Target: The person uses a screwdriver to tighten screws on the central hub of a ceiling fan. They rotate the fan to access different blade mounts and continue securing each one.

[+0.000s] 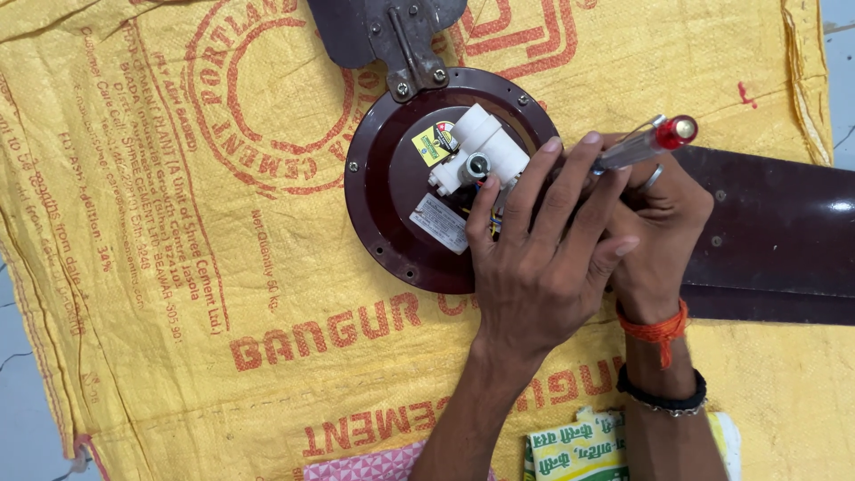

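Both hands (pixel 588 240) overlap on the fan motor (pixel 401 178), right gripping a screwdriver (pixel 643 145)

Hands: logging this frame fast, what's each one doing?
Left hand: open, fingers spread on the fan motor.
Right hand: closed on a screwdriver.

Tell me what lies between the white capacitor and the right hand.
In the head view, the left hand lies between them, its fingers across the motor hub beside the white capacitor; the right hand sits behind it.
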